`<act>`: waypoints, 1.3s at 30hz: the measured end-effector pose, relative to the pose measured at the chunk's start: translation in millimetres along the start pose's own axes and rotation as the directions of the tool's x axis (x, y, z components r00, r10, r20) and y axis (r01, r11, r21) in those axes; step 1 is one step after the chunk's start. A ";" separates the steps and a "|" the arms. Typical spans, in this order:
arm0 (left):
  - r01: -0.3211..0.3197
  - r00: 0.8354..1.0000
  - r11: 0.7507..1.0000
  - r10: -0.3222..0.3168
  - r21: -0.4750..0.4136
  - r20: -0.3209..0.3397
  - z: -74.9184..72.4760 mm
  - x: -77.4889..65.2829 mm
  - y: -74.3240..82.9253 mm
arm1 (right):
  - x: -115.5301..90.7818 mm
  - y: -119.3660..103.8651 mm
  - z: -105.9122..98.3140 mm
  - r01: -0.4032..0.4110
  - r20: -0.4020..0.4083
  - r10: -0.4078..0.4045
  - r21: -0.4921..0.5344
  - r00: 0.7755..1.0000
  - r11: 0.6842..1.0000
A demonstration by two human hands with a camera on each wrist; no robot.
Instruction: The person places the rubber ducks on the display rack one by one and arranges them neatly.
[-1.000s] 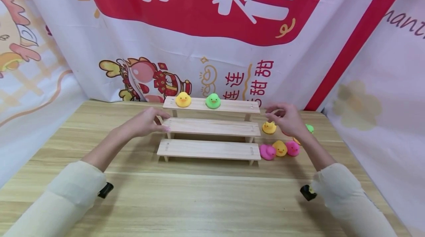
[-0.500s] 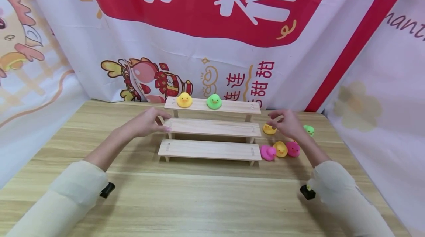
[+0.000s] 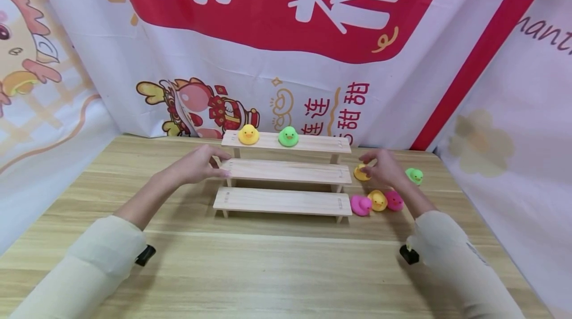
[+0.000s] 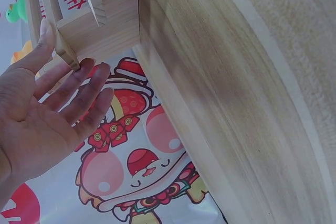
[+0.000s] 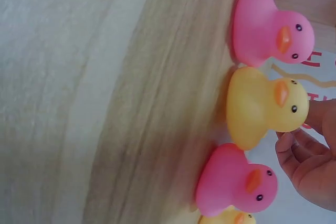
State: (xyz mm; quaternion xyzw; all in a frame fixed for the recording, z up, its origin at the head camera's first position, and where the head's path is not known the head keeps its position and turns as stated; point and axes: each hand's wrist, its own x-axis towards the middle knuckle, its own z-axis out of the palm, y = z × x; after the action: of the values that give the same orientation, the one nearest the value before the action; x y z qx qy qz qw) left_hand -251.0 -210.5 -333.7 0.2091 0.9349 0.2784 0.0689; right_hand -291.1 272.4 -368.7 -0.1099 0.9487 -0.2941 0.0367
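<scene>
A three-tier wooden display stand (image 3: 286,170) stands on the table. At the left end of its middle shelf my left hand (image 3: 198,164) pinches the board, thumb on top and fingers below, as the left wrist view also shows. My right hand (image 3: 385,167) is at a yellow rubber duck (image 3: 360,173) beside the stand, its thumb overlapping the duck and its bent index finger just above. In the right wrist view a nearer yellow duck (image 5: 247,108) hides part of that hand (image 5: 310,161); I cannot tell whether the fingers grip anything.
On the top shelf sit a yellow duck (image 3: 248,134) and a green duck (image 3: 288,136). Right of the stand are a pink duck (image 3: 361,205), another yellow one (image 3: 378,200), a second pink one (image 3: 394,200) and a green one (image 3: 414,176). A printed cloth (image 3: 268,70) hangs behind.
My right hand has come down from above the yellow duck beside the stand, its fingertips now right at it. My left hand stays on the middle shelf.
</scene>
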 end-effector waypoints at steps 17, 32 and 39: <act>-0.009 1.000 1.000 0.009 -0.006 0.008 -0.6 -0.3 3.2 | -0.4 7.0 2.8 -0.009 0.010 0.010 -0.009 1.000 1.000; -0.005 1.000 1.000 0.006 -0.014 0.003 0.1 -0.4 0.1 | -12.9 0.7 -4.5 0.069 -0.031 -0.068 0.057 0.997 0.996; -0.005 1.000 1.000 0.005 -0.001 -0.003 0.0 1.1 -2.3 | -15.9 -2.0 -9.2 0.074 -0.008 -0.073 0.103 0.997 0.992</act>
State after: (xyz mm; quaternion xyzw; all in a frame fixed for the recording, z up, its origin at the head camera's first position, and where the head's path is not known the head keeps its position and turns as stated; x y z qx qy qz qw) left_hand -252.8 -211.8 -334.9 0.2110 0.9343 0.2795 0.0671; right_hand -276.5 279.5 -359.9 -0.1421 0.9276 -0.3441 0.0295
